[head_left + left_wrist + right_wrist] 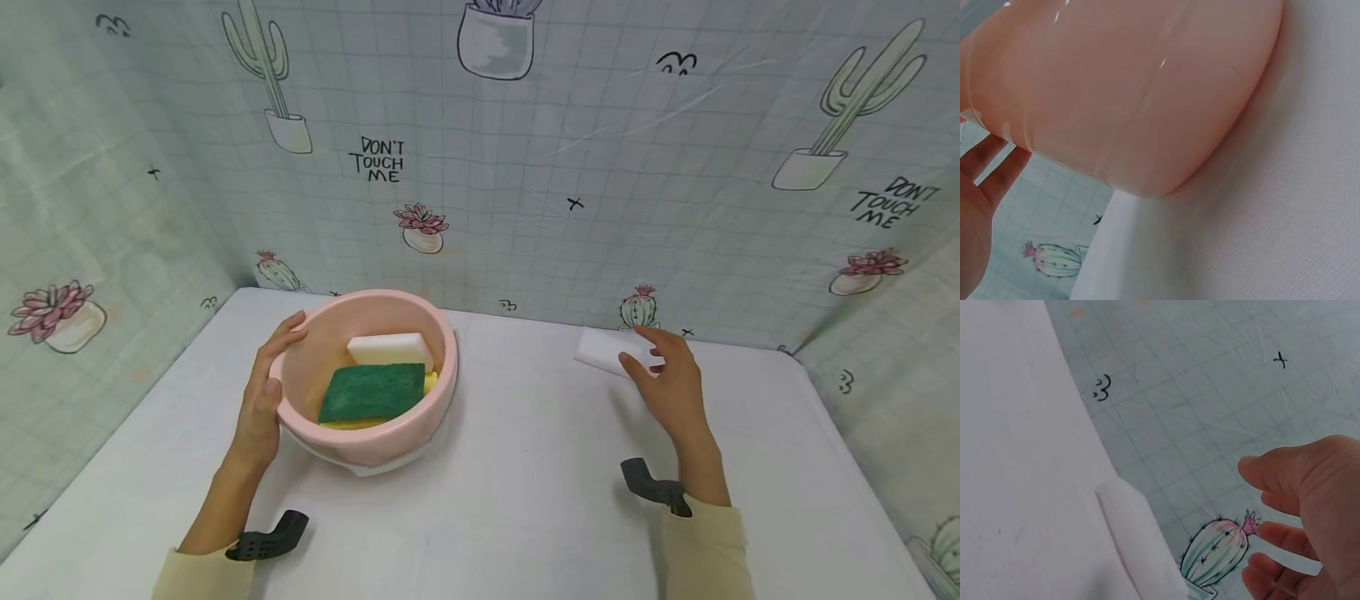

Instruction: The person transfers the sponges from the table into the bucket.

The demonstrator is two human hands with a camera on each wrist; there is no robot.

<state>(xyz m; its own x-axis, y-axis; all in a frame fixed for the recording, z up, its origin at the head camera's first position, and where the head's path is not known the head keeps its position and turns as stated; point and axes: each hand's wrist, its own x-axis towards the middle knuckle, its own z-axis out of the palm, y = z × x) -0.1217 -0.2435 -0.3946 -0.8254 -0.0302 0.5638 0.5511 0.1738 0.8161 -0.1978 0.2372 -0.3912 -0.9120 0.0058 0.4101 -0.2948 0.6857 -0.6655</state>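
A pink basin (367,450) stands on the left of the white table. In it lie a white block-shaped sponge (390,346) and a green-topped scouring sponge (373,392) with yellow beneath. My left hand (262,408) touches the basin's left side, its fingers mostly straight along the wall at the rim; the left wrist view shows two fingertips against the pink wall (1135,94). A second white sponge (600,348) lies flat near the table's back edge. Close over its right end is my right hand (670,379), thumb and fingers spread and loosely bent, holding nothing.
The white table (495,517) meets a backdrop (510,150) of grid cloth printed with cacti at its back edge. Cloth also hangs at both sides. A pale rim (367,471) shows under the basin's front. Each wrist wears a black camera mount (273,537).
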